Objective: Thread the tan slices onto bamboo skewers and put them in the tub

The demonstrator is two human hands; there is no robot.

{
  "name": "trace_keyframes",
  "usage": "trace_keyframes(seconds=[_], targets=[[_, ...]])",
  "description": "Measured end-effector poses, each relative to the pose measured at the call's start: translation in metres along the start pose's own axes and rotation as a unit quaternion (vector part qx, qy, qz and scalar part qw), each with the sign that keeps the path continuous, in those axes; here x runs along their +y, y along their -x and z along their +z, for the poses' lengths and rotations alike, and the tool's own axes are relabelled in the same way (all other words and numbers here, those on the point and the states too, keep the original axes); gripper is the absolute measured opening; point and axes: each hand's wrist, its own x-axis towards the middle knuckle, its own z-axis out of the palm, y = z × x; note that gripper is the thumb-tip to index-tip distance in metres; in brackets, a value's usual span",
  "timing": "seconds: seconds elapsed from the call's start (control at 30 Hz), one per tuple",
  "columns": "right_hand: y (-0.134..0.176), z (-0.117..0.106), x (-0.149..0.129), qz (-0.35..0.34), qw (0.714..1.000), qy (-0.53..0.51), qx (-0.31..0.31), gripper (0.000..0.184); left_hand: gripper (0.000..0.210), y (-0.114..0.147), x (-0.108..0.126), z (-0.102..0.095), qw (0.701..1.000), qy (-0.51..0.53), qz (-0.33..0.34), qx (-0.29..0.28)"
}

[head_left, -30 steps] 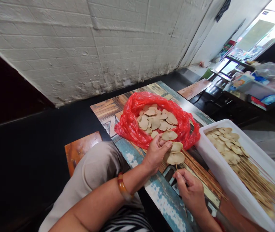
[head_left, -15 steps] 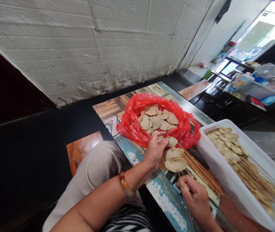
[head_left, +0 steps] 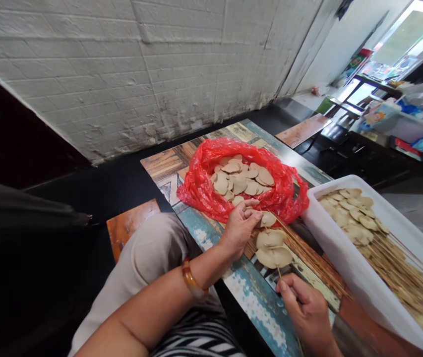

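Note:
My left hand pinches a thin, flat beige slice at the upper end of a bamboo skewer. Two more folded slices sit lower on that skewer. Below them, my right hand grips the stick between thumb and fingers. Just beyond my left hand lies an open red plastic bag with many loose slices inside. Several bare skewers rest on the table beside the bag, passing behind the held slices.
A white plastic tub at the right holds many loaded skewers. All this is on a patterned table. Wooden stools stand near my knee and past the table. Behind is a white brick-patterned wall.
Both hands keep nearly the same pose on the slice and skewer. The view has shifted slightly. A blurred dark shape has come in at the left edge.

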Motion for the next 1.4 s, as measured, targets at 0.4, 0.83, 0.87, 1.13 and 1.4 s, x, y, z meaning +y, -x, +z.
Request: trace_keyframes(seconds=[0.4, 0.83, 0.87, 1.13, 1.4], targets=[[0.002, 0.004, 0.002, 0.016, 1.000, 0.008, 0.001, 0.029, 0.036, 0.001, 0.001, 0.002, 1.000, -0.027, 0.004, 0.001], [0.008, 0.002, 0.001, 0.064, 0.998, -0.021, -0.008, 0.030, 0.024, -0.006, 0.009, -0.011, 0.974, -0.196, 0.113, -0.010], [0.007, 0.001, 0.002, 0.050, 0.998, -0.017, -0.015, 0.030, 0.021, -0.009, 0.016, -0.015, 0.960, -0.246, 0.136, -0.008], [0.005, -0.003, 0.002, 0.007, 0.999, -0.007, -0.035, 0.029, 0.017, -0.038, 0.064, -0.040, 0.644, -0.701, 0.301, 0.052], [0.006, -0.003, 0.002, 0.001, 1.000, 0.000, -0.023, 0.030, 0.013, -0.053, 0.057, -0.040, 0.524, -0.806, 0.269, 0.059]])
